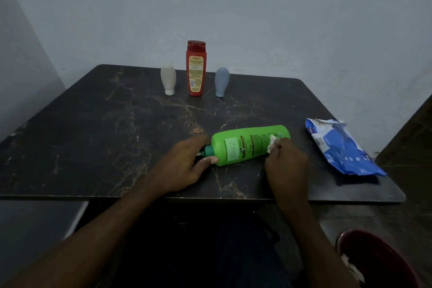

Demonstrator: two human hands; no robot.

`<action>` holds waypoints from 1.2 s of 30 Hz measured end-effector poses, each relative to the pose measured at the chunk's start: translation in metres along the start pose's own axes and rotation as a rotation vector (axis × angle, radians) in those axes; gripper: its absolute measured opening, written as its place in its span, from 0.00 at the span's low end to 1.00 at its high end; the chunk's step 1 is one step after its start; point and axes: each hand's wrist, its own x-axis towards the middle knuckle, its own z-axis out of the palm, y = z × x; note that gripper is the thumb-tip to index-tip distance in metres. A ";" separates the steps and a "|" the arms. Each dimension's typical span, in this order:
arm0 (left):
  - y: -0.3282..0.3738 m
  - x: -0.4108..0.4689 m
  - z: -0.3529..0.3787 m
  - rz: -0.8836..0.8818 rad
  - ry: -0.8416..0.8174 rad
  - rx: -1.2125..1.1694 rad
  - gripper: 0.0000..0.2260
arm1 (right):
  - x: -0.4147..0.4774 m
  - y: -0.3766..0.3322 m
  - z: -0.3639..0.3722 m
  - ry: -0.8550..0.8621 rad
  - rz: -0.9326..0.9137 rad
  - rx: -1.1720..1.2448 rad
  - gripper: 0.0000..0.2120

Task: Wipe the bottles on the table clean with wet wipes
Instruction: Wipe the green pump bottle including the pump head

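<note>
A green bottle point(245, 144) lies on its side on the dark marble table point(93, 135), cap pointing left. My left hand point(184, 166) grips its neck and cap end. My right hand point(286, 163) presses a crumpled white wet wipe point(271, 144) against the bottle's right part, near its base. At the back of the table stand a red bottle point(196, 69), a white bottle point(168, 79) on its cap and a grey-blue bottle point(221, 82) on its cap.
A blue wet wipes pack point(343, 147) lies open at the table's right edge. A red bin point(378, 262) with white scraps in it sits on the floor at lower right. Pale walls stand behind and to the left.
</note>
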 end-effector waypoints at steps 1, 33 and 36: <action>0.001 0.000 0.000 0.002 -0.003 0.000 0.11 | 0.005 0.004 -0.003 0.010 0.032 0.011 0.05; -0.005 -0.001 0.001 0.094 0.072 0.031 0.13 | -0.008 -0.029 -0.004 -0.105 -0.605 0.031 0.15; -0.007 -0.001 0.001 0.080 0.071 0.036 0.13 | 0.029 0.005 -0.015 -0.054 -0.395 -0.016 0.13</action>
